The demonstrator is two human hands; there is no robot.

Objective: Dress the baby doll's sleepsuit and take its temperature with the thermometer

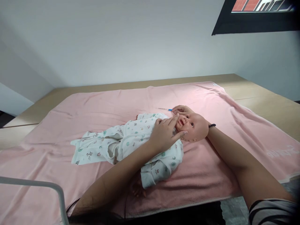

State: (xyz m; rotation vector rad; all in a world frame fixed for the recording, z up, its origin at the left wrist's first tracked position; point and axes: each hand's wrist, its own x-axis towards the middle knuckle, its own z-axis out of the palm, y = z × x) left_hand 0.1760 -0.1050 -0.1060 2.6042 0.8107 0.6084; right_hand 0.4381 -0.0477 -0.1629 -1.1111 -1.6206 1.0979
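Observation:
A baby doll point(150, 132) in a white patterned suit lies face up, its head point(198, 126) toward the right. My left hand point(165, 131) reaches across its chest and grips the lower face, the thumb on the near cheek and the fingers by the chin and mouth. The doll's mouth shows as open. Past the head, my right hand point(182, 109) is partly hidden behind it. At its fingertips is a thin, pale stick with a blue end point(170, 110), seemingly pinched there; the stick points left and is too fine to name.
A pink towel point(100, 106) with folds covers most of the wooden table point(264, 100). A wall stands behind, with a dark-framed window point(234, 23) at the upper right. A grey curved bar point(35, 182) crosses the lower left corner.

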